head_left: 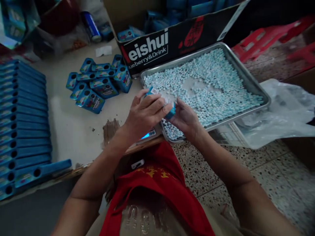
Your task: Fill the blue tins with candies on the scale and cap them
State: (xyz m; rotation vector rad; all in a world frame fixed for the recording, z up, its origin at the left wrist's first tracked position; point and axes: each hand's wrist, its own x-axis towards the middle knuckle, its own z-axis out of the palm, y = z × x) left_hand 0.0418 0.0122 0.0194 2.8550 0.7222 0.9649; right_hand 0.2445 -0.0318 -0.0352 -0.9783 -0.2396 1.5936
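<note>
Over the near left edge of a metal tray (248,67), my left hand (146,111) is closed around a small blue box (169,111), its fingers laid across the top. My right hand (185,118) curls around the box's right end, and its fingertips are partly hidden behind it. Many small pale blue and white pellets, like candies (216,75), cover most of the tray. Below my left hand, a small scale (149,134) with a lit blue display shows in part; my forearm and hand hide the rest.
Several blue boxes (103,87) stand in a cluster on the table (71,131). Long rows of blue boxes (31,121) line the left. A black printed carton (172,42) stands behind the tray. Clear plastic (283,111) and red stools (265,37) are at right.
</note>
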